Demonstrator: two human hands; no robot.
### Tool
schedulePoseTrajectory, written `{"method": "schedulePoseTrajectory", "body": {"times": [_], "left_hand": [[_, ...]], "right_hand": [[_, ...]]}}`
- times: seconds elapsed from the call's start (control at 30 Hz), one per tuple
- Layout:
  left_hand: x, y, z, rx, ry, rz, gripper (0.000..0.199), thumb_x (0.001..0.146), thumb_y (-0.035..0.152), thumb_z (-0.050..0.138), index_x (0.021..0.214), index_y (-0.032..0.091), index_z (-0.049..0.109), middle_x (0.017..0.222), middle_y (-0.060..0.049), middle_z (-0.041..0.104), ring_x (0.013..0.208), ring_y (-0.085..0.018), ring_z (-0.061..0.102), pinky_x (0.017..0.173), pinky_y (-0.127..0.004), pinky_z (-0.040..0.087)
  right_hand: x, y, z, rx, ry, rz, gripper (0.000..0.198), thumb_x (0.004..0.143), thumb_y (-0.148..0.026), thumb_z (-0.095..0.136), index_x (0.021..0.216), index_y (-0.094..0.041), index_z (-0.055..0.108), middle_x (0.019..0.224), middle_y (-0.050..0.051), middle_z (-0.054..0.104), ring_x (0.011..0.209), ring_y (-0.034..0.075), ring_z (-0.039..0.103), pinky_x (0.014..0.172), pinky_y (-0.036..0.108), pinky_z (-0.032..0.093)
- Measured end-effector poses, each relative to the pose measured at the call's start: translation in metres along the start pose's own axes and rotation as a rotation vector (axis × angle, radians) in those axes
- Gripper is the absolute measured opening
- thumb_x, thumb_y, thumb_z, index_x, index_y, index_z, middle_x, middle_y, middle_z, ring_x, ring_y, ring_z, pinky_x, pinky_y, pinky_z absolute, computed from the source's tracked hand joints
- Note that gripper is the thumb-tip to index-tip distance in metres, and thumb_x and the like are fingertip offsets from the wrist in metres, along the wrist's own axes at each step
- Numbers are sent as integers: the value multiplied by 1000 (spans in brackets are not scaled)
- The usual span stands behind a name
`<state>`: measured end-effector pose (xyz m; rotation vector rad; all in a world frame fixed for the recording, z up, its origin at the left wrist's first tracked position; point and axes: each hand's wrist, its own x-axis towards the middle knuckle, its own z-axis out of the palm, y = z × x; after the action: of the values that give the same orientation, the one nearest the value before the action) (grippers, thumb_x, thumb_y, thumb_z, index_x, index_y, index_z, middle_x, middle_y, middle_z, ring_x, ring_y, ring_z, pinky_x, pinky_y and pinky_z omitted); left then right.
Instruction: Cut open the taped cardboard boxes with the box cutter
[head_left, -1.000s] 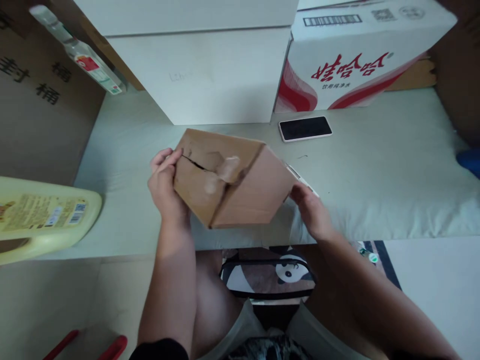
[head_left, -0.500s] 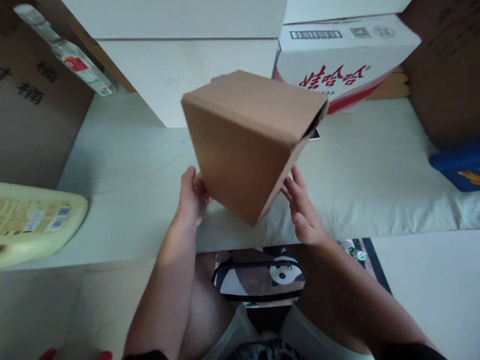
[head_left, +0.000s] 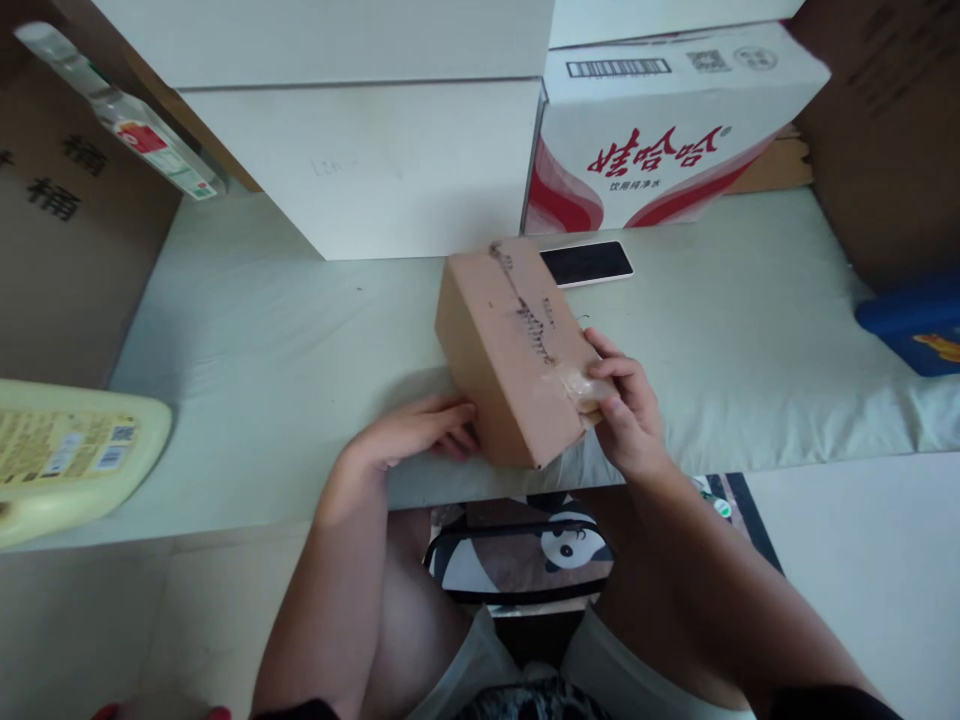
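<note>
Here, at the left hand [head_left: 416,428], fingers [head_left: 450,412] half bent and close to one another, laid against the lower left side of a brown cardboard box [head_left: 517,350]; firm hold or mere touch, hard to tell. At the right hand [head_left: 637,415], fingers clamped on the same box, with the thumb [head_left: 616,412] near a patch of clear, wrinkled tape [head_left: 571,385] at its near right corner. Between the two hands, then, the box: tilted, over the front part of the surface [head_left: 255,330], dark marks along the seam of its upward face, and contact with the cloth beneath not certain from this angle.

On that surface, under pale green cloth, from left to right: a large brown carton [head_left: 67,270] with black characters; a yellow jug [head_left: 82,455] near the front edge; a clear bottle [head_left: 154,145] with a red and green label, just beside the carton; a big white box [head_left: 405,180] at the back; a phone [head_left: 589,263], dark screen up, left end hidden behind the cardboard box; behind it, a white carton [head_left: 645,130] with red lettering; far right, a blue container [head_left: 911,325] near a dark brown carton [head_left: 892,130].

Lower down: pale floor [head_left: 90,620], pale shorts [head_left: 469,660], a panda-printed item [head_left: 510,565] between bare legs [head_left: 424,570].
</note>
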<state>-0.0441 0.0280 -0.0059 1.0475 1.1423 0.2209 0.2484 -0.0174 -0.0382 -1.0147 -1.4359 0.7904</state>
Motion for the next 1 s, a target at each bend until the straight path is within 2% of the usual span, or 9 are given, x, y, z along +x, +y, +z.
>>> {"method": "schedulePoseTrajectory", "body": {"times": [0.07,0.13,0.2,0.23,0.33,0.5,0.77,0.87,1.0], "left_hand": [[2,1,-5,102,79,57,57,76,77,77,80,20,79,75,-12,78,60,-24,72,50,-31,49],[6,2,-11,63,468,277,56,77,76,77,87,21,77,82,-12,78,70,-25,73,62,-35,57],[12,1,-15,-40,890,609,64,80,79,73,115,25,73,114,-13,78,105,-28,75,88,-40,62],[14,0,-17,-65,996,761,70,81,82,69,128,29,67,134,-12,72,126,-30,69,103,-43,59],[24,-6,-19,50,923,996,84,77,92,64,140,37,60,169,-7,43,162,-36,35,126,-53,42],[44,-16,-15,222,819,1084,74,80,86,68,136,39,58,171,-5,30,168,-41,15,132,-63,27],[47,-14,-5,61,685,1102,66,84,78,70,135,41,52,154,-6,46,152,-37,43,126,-58,39],[43,-13,-3,53,707,1075,63,86,77,69,133,40,53,148,-6,48,147,-35,46,125,-56,40],[39,-10,0,55,738,1063,59,88,76,66,133,40,54,144,-6,49,143,-34,47,124,-55,39]], "right_hand": [[1,-6,3,-5,-44,19,34,101,-61,56,113,-30,59,162,12,58,153,33,53,118,58,50],[1,-12,8,-4,-119,12,33,102,-61,57,112,-30,59,162,12,58,151,32,55,116,55,52],[0,-18,14,6,-179,0,33,103,-61,56,114,-30,59,163,12,56,150,31,56,115,53,53],[0,-19,16,20,-194,-7,32,104,-60,56,117,-30,59,164,11,56,150,31,56,115,53,53],[-2,-18,22,88,-185,-39,27,106,-54,57,121,-32,60,164,9,56,150,30,57,115,52,53],[-2,-12,23,105,-162,-102,25,106,-49,59,126,-34,60,163,7,57,148,29,57,113,51,54],[1,-7,20,15,-164,-170,29,106,-54,52,125,-35,62,156,8,56,142,31,60,116,58,52],[-1,-2,16,20,-92,-115,38,107,-57,41,126,-32,62,140,11,64,132,30,65,106,53,57],[4,9,3,-418,49,93,29,100,-47,53,114,-24,65,108,11,72,102,28,69,89,46,59]]}}
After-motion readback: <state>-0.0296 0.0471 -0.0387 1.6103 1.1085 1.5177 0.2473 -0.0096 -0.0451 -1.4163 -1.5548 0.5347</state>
